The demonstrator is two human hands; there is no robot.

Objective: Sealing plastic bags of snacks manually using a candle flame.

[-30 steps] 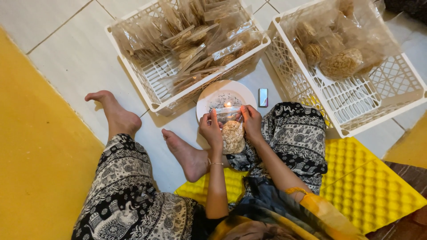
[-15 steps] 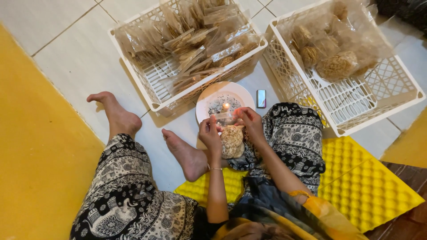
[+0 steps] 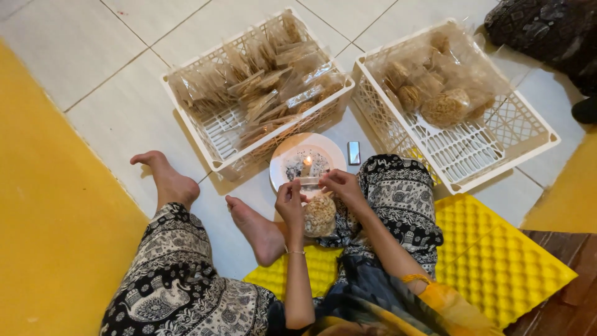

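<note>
Crates come first — a white slatted crate just beyond the plate, up and to its left, is packed with flat clear packets of brown snacks, standing on edge and leaning on one another. A second white crate, up and to the right of the plate, holds clear bags of round, rough brown cakes heaped at its far end. The round white plate lies on the tiled floor between the two crates, with a lit candle upright at its middle. A small grey lighter lies just right of the plate.

At the plate's near edge, the left hand and right hand each pinch the top of one clear bag of round cakes — its mouth is held close to the flame, and the bag hangs below the fingers.
</note>
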